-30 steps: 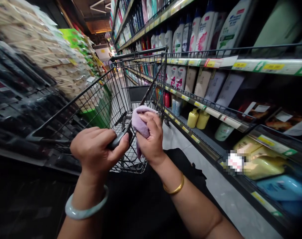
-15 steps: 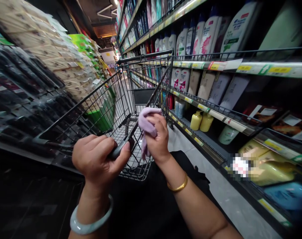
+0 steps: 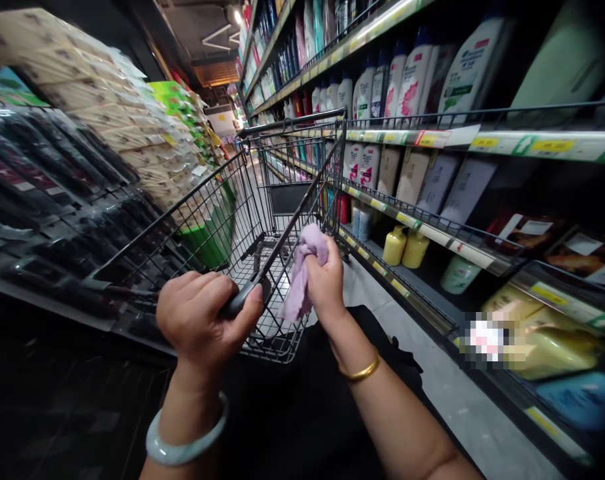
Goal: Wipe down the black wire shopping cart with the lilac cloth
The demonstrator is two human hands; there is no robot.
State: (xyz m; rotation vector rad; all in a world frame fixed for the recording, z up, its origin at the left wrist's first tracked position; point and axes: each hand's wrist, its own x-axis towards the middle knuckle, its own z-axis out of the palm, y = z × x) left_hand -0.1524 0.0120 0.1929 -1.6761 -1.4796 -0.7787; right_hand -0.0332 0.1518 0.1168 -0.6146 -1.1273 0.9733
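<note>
My left hand is wrapped round the black corner grip of a wire shopping cart, thumb laid along the top. In my right hand a crumpled lilac cloth is bunched between thumb and fingers, its loose end hanging down over the cart's side wires. The cloth is beside the cart's long top rail, and I cannot tell whether it touches the rail. Inside the cart the wire floor shows through the mesh.
Shelves of shampoo bottles run along the right, with yellow pump bottles lower down. Stacked tissue packs and dark packaged goods stand on the left. Grey tiled floor lies between cart and shelf.
My right hand has drawn off the rail slightly to the right, turning so that the cloth now hangs longer. My left hand keeps its grip. The view has shifted slightly.
</note>
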